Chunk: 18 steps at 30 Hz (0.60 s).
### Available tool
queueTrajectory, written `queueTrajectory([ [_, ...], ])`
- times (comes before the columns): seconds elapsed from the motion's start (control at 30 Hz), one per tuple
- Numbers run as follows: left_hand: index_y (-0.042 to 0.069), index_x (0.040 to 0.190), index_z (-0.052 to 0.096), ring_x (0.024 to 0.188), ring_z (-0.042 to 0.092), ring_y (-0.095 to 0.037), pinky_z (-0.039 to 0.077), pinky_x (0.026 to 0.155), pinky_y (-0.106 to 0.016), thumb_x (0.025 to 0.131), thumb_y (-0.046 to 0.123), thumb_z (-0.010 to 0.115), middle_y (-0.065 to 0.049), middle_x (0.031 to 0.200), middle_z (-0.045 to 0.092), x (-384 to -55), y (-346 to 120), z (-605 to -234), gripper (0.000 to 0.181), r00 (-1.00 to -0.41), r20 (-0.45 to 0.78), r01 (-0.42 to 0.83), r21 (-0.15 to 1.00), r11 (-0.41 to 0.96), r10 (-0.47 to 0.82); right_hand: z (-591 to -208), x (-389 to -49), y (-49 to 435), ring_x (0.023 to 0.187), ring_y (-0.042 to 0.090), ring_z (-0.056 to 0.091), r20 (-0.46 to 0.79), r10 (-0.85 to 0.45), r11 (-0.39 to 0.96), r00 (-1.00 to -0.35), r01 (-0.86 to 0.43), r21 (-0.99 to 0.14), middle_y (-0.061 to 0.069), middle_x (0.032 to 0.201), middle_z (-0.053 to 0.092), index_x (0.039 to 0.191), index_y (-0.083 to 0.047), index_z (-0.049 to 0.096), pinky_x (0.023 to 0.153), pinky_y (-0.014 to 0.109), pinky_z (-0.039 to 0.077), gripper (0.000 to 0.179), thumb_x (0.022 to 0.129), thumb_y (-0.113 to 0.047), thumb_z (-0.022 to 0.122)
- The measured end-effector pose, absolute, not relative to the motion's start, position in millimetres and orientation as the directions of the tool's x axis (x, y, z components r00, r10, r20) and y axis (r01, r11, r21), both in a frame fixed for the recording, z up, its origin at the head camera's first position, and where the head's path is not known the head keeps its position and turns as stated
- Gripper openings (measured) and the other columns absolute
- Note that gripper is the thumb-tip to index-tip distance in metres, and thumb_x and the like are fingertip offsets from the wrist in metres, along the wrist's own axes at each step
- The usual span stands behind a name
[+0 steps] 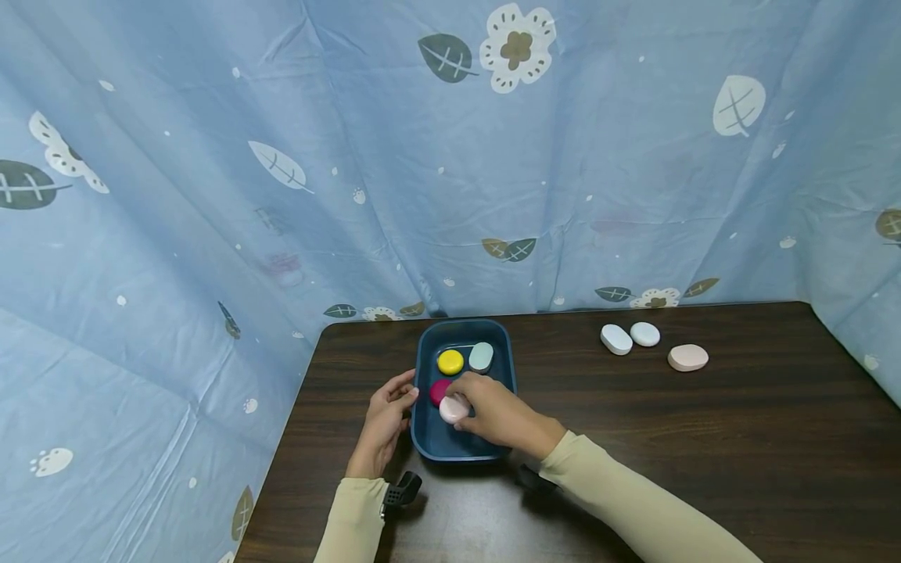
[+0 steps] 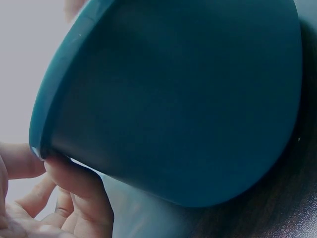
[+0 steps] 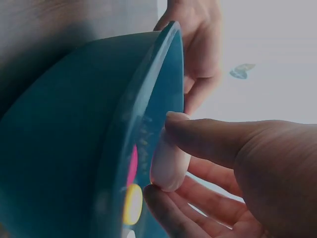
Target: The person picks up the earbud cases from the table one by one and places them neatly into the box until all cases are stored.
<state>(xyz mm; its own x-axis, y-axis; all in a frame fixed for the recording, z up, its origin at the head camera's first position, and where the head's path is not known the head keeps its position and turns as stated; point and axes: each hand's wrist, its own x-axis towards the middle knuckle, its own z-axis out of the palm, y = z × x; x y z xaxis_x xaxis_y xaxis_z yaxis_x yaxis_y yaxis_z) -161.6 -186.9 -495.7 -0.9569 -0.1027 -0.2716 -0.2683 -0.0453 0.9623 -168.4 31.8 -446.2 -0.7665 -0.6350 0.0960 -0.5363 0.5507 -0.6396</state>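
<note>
My right hand [image 1: 508, 414] pinches a pale pink, rounded bar of soap [image 1: 454, 409] between thumb and fingertips, over the inside of a dark blue plastic bin [image 1: 446, 452]. In the right wrist view the soap [image 3: 168, 166] is tilted on edge, beside the bin's rim. At the bin's left side my left hand [image 1: 383, 426] holds the rim; the left wrist view has thumb and a finger [image 2: 74, 176] at the lip. Inside lie a magenta soap [image 1: 439, 391], partly hidden by the pink one, a yellow round soap [image 1: 450, 361] and a pale green oval soap [image 1: 482, 356].
On the dark wooden table [image 1: 633, 446], at the back right, lie a white oval soap [image 1: 616, 339], a white round soap [image 1: 644, 334] and a pale pink oval soap [image 1: 688, 357]. A blue patterned curtain [image 1: 394, 156] hangs behind the table and along its left side.
</note>
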Motion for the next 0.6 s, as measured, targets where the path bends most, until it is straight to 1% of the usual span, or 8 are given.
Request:
queueTrajectory([
  [0.13,0.002,0.151,0.055,0.099,0.053,-0.021,0.053,0.075,-0.032,0.108,0.008,0.058,-0.003,0.107,0.055,-161.2,-187.1,-495.8,0.043,-0.956,-0.274,-0.27,0.961,-0.052,-0.1,-444.6,-169.3,25.5,0.104,0.025,0.064,0.07,-0.646,0.551,-0.76,-0.529,-0.646,0.015,0.123,0.071,0.128,0.004,0.069,0.095,0.044,0.057,0.045,0.087,-0.005,0.087],
  [0.43,0.003,0.151,0.055,0.101,0.053,-0.022,0.053,0.075,-0.032,0.109,0.011,0.058,-0.005,0.11,0.056,-160.4,-187.6,-495.0,0.043,-0.953,-0.283,-0.28,0.959,-0.046,-0.106,-445.1,-171.7,15.9,0.105,0.023,0.065,0.032,-0.665,0.563,-0.746,-0.528,-0.636,0.014,0.125,0.071,0.128,0.002,0.069,0.093,0.039,0.057,0.043,0.088,-0.006,0.086],
  [0.53,0.002,0.151,0.055,0.1,0.053,-0.022,0.053,0.074,-0.031,0.109,0.011,0.058,-0.005,0.11,0.056,-161.1,-187.1,-494.6,0.043,-0.953,-0.284,-0.281,0.959,-0.044,-0.107,-445.0,-172.5,13.8,0.106,0.023,0.065,0.021,-0.669,0.567,-0.743,-0.529,-0.632,0.013,0.125,0.071,0.128,0.002,0.069,0.095,0.039,0.057,0.043,0.089,-0.006,0.085],
  [0.6,0.002,0.15,0.056,0.098,0.054,-0.022,0.052,0.073,-0.03,0.109,0.01,0.058,-0.005,0.109,0.056,-161.5,-186.7,-494.8,0.043,-0.953,-0.283,-0.28,0.959,-0.046,-0.108,-444.6,-172.7,13.4,0.112,0.024,0.065,0.008,-0.671,0.568,-0.741,-0.522,-0.636,0.013,0.127,0.07,0.13,0.002,0.069,0.1,0.04,0.055,0.043,0.091,-0.007,0.084],
])
